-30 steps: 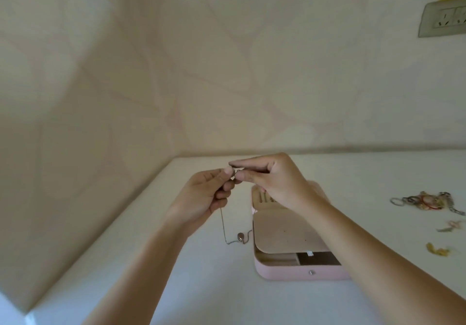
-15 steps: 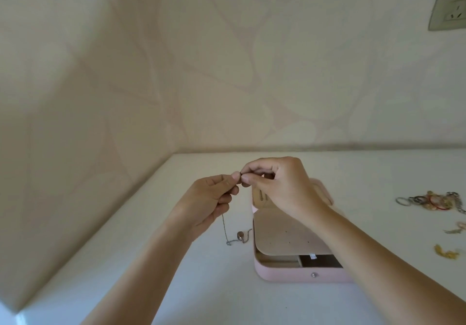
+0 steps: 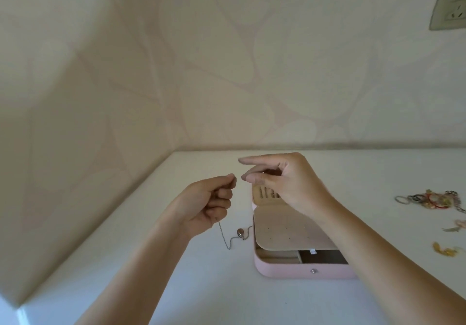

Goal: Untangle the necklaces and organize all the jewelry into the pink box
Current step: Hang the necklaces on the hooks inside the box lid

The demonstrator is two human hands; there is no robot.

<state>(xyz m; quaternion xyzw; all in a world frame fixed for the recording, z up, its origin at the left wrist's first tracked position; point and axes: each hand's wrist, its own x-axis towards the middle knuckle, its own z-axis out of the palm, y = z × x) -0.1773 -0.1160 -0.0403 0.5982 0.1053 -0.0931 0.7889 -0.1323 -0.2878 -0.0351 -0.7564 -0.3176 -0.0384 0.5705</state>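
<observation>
I see the left hand [image 3: 209, 203] pinching a thin necklace [image 3: 240, 232]. Its chain drops to the white table [image 3: 201, 287], the pendant just beside the open pink box [image 3: 302, 271]. The right hand [image 3: 285, 183] hovers over the box, forefinger and thumb apart, holding nothing. A jewelry pile [image 3: 433, 198] lies well off right.

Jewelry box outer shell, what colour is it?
The jewelry box shell is pink, seen best in the head view.
</observation>
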